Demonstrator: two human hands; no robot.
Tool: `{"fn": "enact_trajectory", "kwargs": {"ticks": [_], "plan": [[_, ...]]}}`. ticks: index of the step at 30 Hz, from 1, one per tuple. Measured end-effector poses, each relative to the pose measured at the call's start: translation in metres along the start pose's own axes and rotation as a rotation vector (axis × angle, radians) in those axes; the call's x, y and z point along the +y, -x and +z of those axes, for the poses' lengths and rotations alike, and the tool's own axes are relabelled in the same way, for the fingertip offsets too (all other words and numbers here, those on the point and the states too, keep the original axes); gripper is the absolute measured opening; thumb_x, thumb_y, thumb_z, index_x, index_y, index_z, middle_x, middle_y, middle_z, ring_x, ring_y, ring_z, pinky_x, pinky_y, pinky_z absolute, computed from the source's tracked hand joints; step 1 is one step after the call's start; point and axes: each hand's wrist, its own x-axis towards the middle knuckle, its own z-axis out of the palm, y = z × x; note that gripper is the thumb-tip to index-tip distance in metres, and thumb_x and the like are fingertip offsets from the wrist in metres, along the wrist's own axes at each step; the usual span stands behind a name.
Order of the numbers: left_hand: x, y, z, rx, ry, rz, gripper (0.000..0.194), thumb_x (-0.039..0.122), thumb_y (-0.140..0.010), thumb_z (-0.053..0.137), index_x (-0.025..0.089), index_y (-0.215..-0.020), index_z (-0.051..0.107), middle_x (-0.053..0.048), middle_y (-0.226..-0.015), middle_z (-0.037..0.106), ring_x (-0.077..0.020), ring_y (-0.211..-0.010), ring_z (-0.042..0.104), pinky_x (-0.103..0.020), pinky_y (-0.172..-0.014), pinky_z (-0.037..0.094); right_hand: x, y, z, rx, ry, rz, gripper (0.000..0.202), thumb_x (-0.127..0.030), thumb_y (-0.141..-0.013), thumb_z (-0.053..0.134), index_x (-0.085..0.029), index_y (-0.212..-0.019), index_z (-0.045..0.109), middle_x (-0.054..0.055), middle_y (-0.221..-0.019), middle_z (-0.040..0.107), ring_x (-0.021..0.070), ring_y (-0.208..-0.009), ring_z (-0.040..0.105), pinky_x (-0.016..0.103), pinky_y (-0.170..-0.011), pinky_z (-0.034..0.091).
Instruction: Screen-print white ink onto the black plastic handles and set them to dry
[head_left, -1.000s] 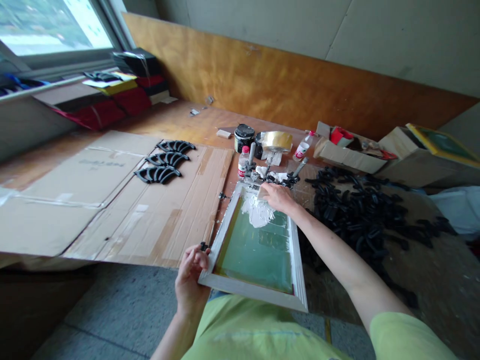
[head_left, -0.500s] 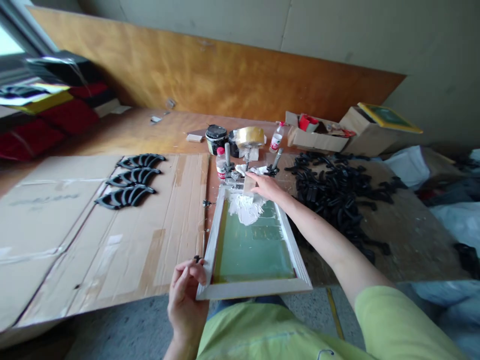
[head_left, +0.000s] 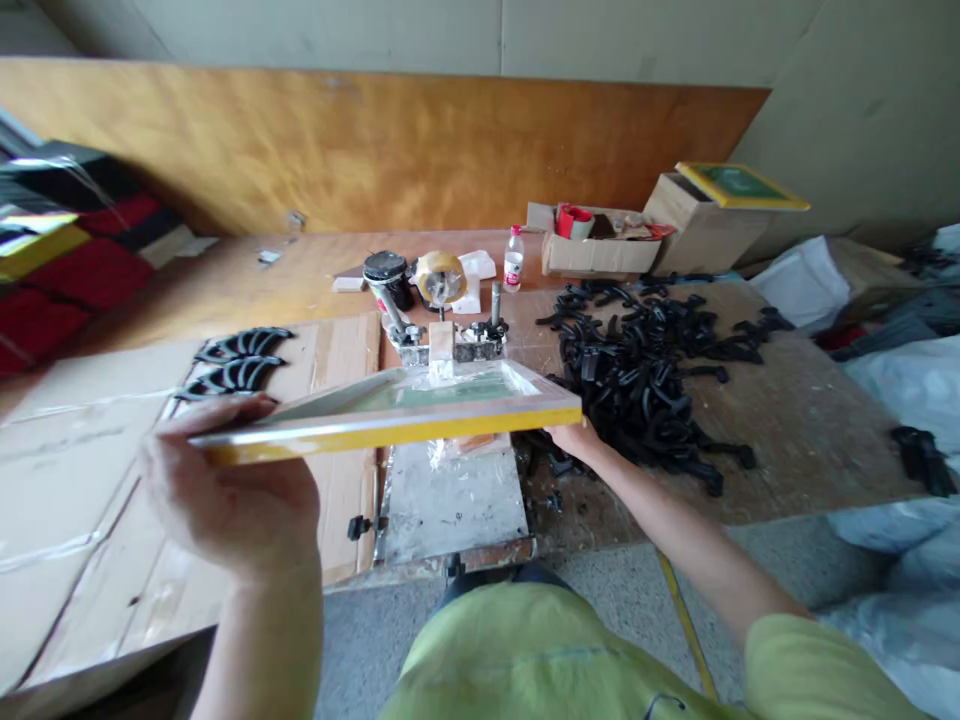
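The screen frame (head_left: 397, 425) is tilted up, its near edge raised above a pale base plate (head_left: 457, 505). My left hand (head_left: 232, 480) grips the frame's near left corner between thumb and fingers. Under the right side of the frame is my right hand (head_left: 574, 435), its fingers mostly hidden behind the frame. A squeegee (head_left: 442, 345) stands at the frame's far end beside white paste (head_left: 441, 372). The far end of the frame meets a metal hinge clamp (head_left: 480, 350). Part of an orange-brown item shows on the plate below the frame.
Black curved parts (head_left: 236, 375) lie on cardboard (head_left: 82, 430) at left. A pile of black parts (head_left: 645, 370) covers the right side. Behind are a black tub (head_left: 386, 275), a tape roll (head_left: 440, 278), a bottle (head_left: 513, 262) and an open carton (head_left: 600, 255).
The frame's near edge has risen, uncovering the plate. My left hand has gone up with its corner. My right hand has left the squeegee and moved down beneath the frame's right side.
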Motion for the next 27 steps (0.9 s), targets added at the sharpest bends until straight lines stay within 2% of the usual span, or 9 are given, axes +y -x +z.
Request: {"fn": "enact_trajectory", "kwargs": {"ticks": [3, 6, 8, 10, 13, 17, 22, 25, 27], "plan": [[-0.003, -0.012, 0.018, 0.000, 0.112, 0.022, 0.030, 0.042, -0.080, 0.056, 0.013, -0.071, 0.060, 0.000, -0.063, 0.059, -0.0131, -0.058, 0.055, -0.034, -0.067, 0.046, -0.003, -0.008, 0.024, -0.018, -0.004, 0.017, 0.039, -0.019, -0.080, 0.065, -0.020, -0.118, 0.059, 0.009, -0.096, 0.071, 0.0216, -0.095, 0.064, 0.028, -0.075, 0.045], [0.000, -0.016, 0.020, -0.072, 0.090, -0.047, 0.030, 0.035, -0.089, 0.046, 0.017, -0.070, 0.061, 0.001, -0.065, 0.061, -0.0113, -0.062, 0.058, -0.032, -0.072, 0.047, 0.005, -0.015, 0.026, 0.013, -0.092, 0.115, 0.040, -0.024, -0.080, 0.066, -0.023, -0.119, 0.058, 0.007, -0.099, 0.071, 0.0211, -0.092, 0.065, 0.028, -0.071, 0.045], [0.003, -0.016, 0.015, -0.117, 0.064, -0.094, 0.038, 0.037, -0.095, 0.037, 0.021, -0.070, 0.060, 0.002, -0.068, 0.063, -0.0106, -0.067, 0.059, -0.032, -0.076, 0.048, 0.007, -0.016, 0.021, 0.089, -0.196, 0.119, 0.033, -0.028, -0.081, 0.067, -0.025, -0.113, 0.062, 0.004, -0.102, 0.070, 0.0197, -0.093, 0.064, 0.027, -0.073, 0.044], [0.003, -0.019, 0.009, -0.170, 0.092, -0.148, 0.043, 0.045, -0.097, 0.033, 0.022, -0.072, 0.061, 0.002, -0.072, 0.064, -0.0108, -0.072, 0.061, -0.032, -0.079, 0.048, -0.004, -0.017, 0.017, 0.196, -0.260, -0.026, 0.029, -0.029, -0.082, 0.067, -0.027, -0.111, 0.065, 0.003, -0.103, 0.070, 0.0188, -0.095, 0.062, 0.028, -0.079, 0.043], [-0.003, -0.027, 0.001, -0.228, 0.128, -0.287, 0.045, 0.050, -0.095, 0.036, 0.021, -0.074, 0.063, 0.000, -0.074, 0.064, -0.0112, -0.075, 0.062, -0.032, -0.082, 0.049, -0.044, -0.021, 0.019, 0.303, -0.233, -0.350, 0.024, -0.026, -0.084, 0.066, -0.028, -0.108, 0.069, 0.002, -0.102, 0.071, 0.0195, -0.098, 0.057, 0.032, -0.087, 0.039], [-0.019, -0.040, 0.000, -0.248, 0.097, -0.451, 0.032, 0.048, -0.086, 0.054, 0.020, -0.073, 0.063, -0.001, -0.074, 0.066, -0.0127, -0.073, 0.063, -0.031, -0.082, 0.051, -0.100, -0.030, 0.033, 0.238, -0.130, -0.588, 0.021, -0.023, -0.088, 0.061, -0.024, -0.106, 0.070, 0.003, -0.100, 0.070, 0.0194, -0.097, 0.054, 0.032, -0.087, 0.038], [-0.033, -0.041, 0.000, -0.322, 0.073, -0.524, 0.021, 0.040, -0.079, 0.061, 0.020, -0.072, 0.062, -0.003, -0.080, 0.069, -0.0166, -0.083, 0.065, -0.035, -0.090, 0.049, -0.128, -0.026, 0.044, 0.245, -0.032, -0.559, 0.026, -0.023, -0.092, 0.051, -0.023, -0.112, 0.068, 0.006, -0.102, 0.067, 0.0220, -0.105, 0.052, 0.033, -0.090, 0.039], [-0.033, -0.031, -0.015, -0.347, 0.126, -0.580, 0.017, 0.038, -0.075, 0.064, 0.021, -0.076, 0.064, -0.002, -0.087, 0.071, -0.0178, -0.093, 0.065, -0.038, -0.095, 0.047, -0.118, -0.017, 0.035, 0.232, -0.045, -0.509, 0.034, -0.021, -0.092, 0.049, -0.026, -0.124, 0.061, 0.007, -0.112, 0.065, 0.0240, -0.111, 0.051, 0.038, -0.097, 0.038], [-0.030, -0.018, -0.037, -0.355, 0.128, -0.623, 0.021, 0.041, -0.072, 0.068, 0.023, -0.081, 0.066, -0.003, -0.098, 0.071, -0.0197, -0.099, 0.064, -0.040, -0.095, 0.047, -0.097, -0.013, 0.022, 0.181, -0.087, -0.396, 0.039, -0.019, -0.091, 0.048, -0.026, -0.127, 0.059, 0.008, -0.117, 0.064, 0.0253, -0.115, 0.051, 0.041, -0.099, 0.038]]}}
